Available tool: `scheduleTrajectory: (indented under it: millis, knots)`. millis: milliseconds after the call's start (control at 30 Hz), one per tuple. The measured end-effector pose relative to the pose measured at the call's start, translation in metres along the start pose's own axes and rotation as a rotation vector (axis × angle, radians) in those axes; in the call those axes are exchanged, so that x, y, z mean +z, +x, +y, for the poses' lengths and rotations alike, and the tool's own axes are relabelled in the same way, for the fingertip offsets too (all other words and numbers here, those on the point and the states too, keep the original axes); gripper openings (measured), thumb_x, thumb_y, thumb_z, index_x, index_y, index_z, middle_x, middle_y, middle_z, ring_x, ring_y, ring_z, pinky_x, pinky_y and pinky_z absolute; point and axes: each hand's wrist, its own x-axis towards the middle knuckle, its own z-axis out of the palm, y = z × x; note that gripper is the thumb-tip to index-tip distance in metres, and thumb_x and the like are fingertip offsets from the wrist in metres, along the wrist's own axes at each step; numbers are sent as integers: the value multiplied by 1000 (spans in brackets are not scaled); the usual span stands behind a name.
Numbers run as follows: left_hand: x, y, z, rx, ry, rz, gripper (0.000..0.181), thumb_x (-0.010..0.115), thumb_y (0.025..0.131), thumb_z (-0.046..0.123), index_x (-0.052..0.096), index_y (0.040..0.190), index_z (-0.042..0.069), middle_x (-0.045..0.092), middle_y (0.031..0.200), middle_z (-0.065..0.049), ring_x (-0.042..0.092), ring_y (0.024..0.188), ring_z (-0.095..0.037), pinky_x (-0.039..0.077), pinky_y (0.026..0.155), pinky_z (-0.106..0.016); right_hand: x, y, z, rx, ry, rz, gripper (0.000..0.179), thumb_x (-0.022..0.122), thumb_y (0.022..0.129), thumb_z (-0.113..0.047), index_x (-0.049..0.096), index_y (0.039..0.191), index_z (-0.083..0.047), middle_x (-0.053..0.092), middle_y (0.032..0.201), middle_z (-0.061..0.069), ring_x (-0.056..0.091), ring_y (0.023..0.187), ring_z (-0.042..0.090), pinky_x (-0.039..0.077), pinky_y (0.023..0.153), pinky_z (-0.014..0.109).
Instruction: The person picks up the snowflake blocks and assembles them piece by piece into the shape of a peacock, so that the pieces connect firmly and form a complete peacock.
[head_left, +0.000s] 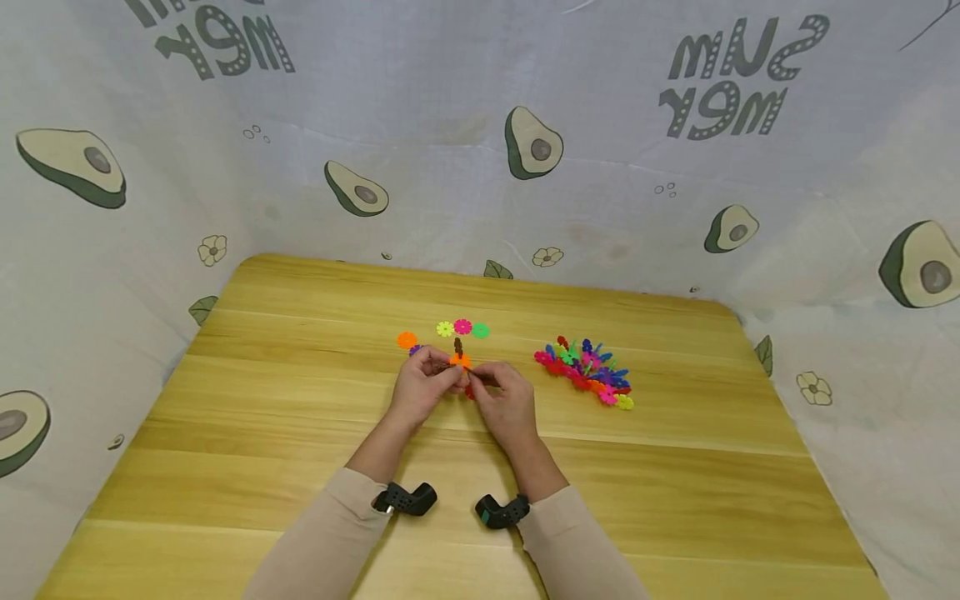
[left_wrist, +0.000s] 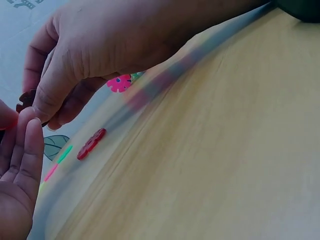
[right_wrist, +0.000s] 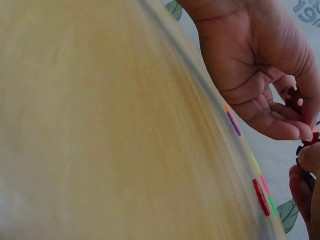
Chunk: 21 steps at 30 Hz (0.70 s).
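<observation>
My left hand (head_left: 420, 390) pinches an orange flower-shaped disc (head_left: 460, 361), with a brown disc (head_left: 459, 344) standing up from its far side. In the right wrist view, that brown disc (right_wrist: 294, 99) shows beside the left hand's (right_wrist: 260, 75) fingers. My right hand (head_left: 508, 402) grips another dark brown disc (right_wrist: 309, 143) between thumb and fingers, close against the orange one. The fingertips of both hands meet, so the joint between the discs is mostly hidden. Below them, a red disc (left_wrist: 91, 144) lies on the table.
Beyond the hands lie yellow (head_left: 446, 329), pink (head_left: 462, 327) and green (head_left: 481, 331) discs in a row. Another orange disc (head_left: 407, 339) and a partly hidden purple disc (head_left: 416, 350) lie left. A multicoloured disc pile (head_left: 585, 372) sits right on the wooden table (head_left: 675, 500). A printed curtain (head_left: 450, 108) surrounds it.
</observation>
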Motion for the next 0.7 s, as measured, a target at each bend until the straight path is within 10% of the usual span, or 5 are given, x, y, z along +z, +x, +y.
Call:
scheduleTrajectory:
  millis: [467,700]
  knots:
    - [-3,3,1,-59,-153,62,17,64,94,-5,54,104,1,68,84,-3,73,72,-13,64,71,-26,0,1,-3,212,8,-58,9,79,88,-5,75,96,-3,76,94,13,74,81,25,64,73,36]
    - [-8,3,3,-98,-282,82,14,59,100,0,50,104,10,66,87,1,73,80,-11,63,77,-23,-4,0,-3,313,-422,-284,32,81,85,-37,74,103,-12,66,106,10,58,103,31,52,90,46]
